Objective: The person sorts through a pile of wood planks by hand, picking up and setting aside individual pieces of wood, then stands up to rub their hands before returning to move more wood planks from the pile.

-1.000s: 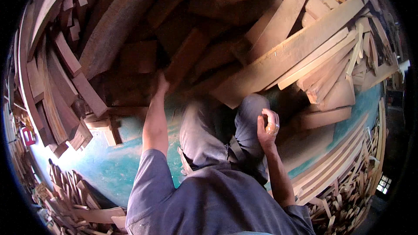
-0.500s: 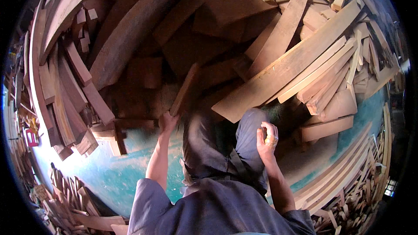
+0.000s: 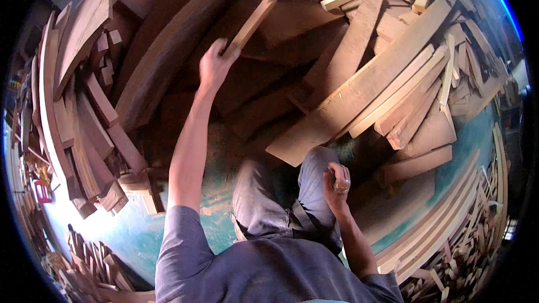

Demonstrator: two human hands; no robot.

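My left hand (image 3: pixel 216 66) is raised over the dark middle of the wood pile, at the end of my outstretched arm. Its fingers are wrapped round one end of a narrow wooden strip (image 3: pixel 255 19), which points away from me and up to the right. My right hand (image 3: pixel 337 184) rests by my right knee with its fingers curled in; whatever they may hold is hidden. Close beyond that knee lies a wide pale plank (image 3: pixel 359 87), slanting up to the right across the pile. Dark boards (image 3: pixel 252 73) lie in shadow beneath my left hand.
Long boards (image 3: pixel 84 28) lean in a stack at the left. Pale offcuts (image 3: pixel 415 0) heap up at the far right, with thick blocks (image 3: pixel 418 165) below them. Long strips (image 3: pixel 432 227) lie on the worn green floor (image 3: pixel 140 230). A red object (image 3: pixel 42 191) sits at the far left.
My left hand has lifted the wooden strip up and away from me, from beside my left knee to over the pile. The right hand has dropped slightly and its fingers have curled in.
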